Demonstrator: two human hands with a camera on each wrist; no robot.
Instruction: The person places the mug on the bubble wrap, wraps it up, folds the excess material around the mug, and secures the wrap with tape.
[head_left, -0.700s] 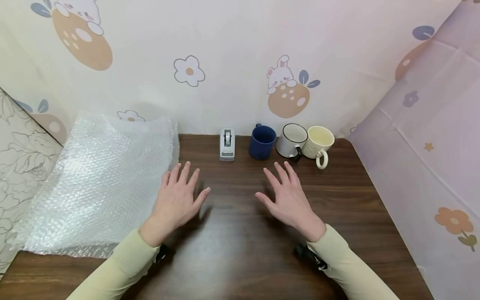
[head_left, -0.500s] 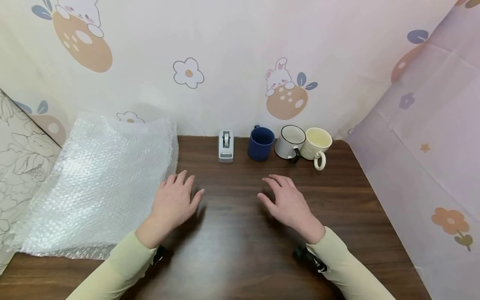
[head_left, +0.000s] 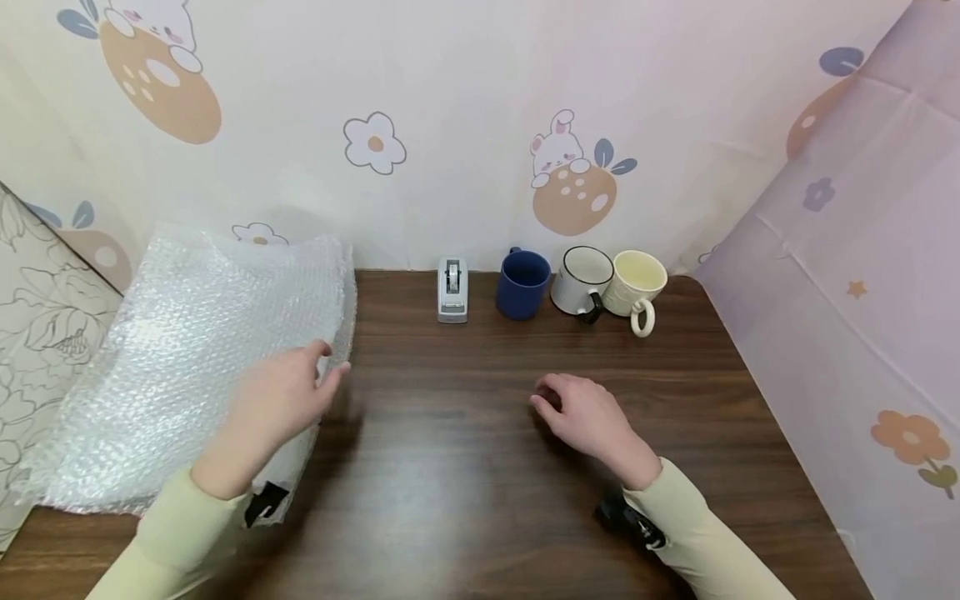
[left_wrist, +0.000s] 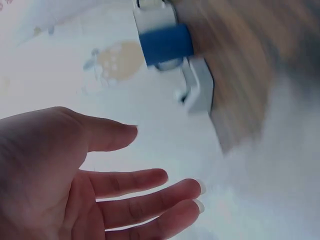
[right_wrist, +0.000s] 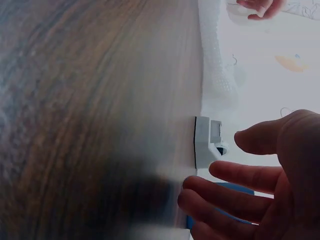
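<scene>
My left hand (head_left: 273, 400) is over the right side of a sheet of bubble wrap (head_left: 172, 358), which lies on the left of the table. In the left wrist view its fingers (left_wrist: 145, 200) are extended with nothing between them, and the thumb stands apart. My right hand (head_left: 588, 417) hovers over the table right of the middle, holding nothing. The right wrist view shows its fingers (right_wrist: 230, 200) loosely bent. Beyond the hands, a grey tape dispenser (head_left: 452, 292) stands near the wall, left of a dark blue mug (head_left: 521, 287).
Right of the blue mug stand a white mug (head_left: 577, 287) with a black rim and a cream mug (head_left: 626, 292). A printed wall covering (head_left: 450, 200) meets the back edge of the brown wooden table (head_left: 450, 467), and another rises on the right.
My left hand has moved left, from beside the bubble wrap to over it. My right hand has drawn back slightly and its fingers have bent from spread to loosely curled.
</scene>
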